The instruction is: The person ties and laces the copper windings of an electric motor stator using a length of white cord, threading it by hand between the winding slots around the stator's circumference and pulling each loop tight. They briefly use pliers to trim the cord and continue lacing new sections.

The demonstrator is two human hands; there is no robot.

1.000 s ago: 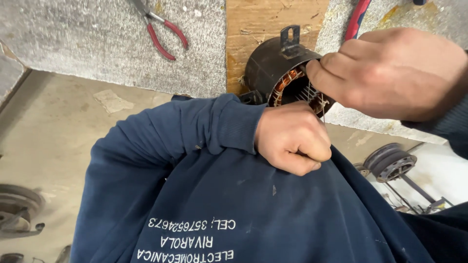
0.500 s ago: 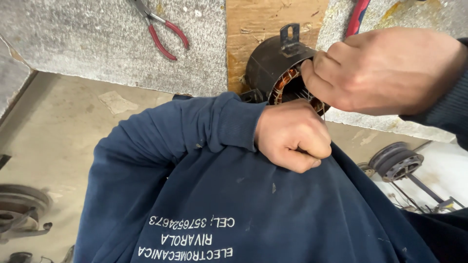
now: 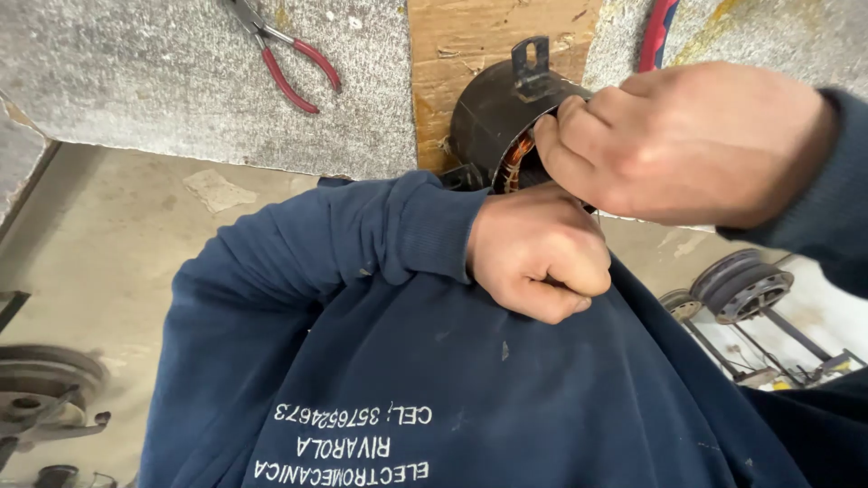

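A dark, round motor stator (image 3: 493,122) is seen lying on its side at the edge of the surface (image 3: 181,81), its open end turned toward the viewer. Copper-coloured windings are visible inside the housing, and a small metal bracket with a hole is fixed upright on its top. Its open rim is gripped by the right hand (image 3: 678,145), and its lower edge is touched by the left hand (image 3: 538,253), which is closed into a fist.

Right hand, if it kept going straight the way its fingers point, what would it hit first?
The right hand points left, fingertips at the rim of the dark motor housing. Going on, it would likely meet the copper windings inside the housing first, though depth there is hard to judge.
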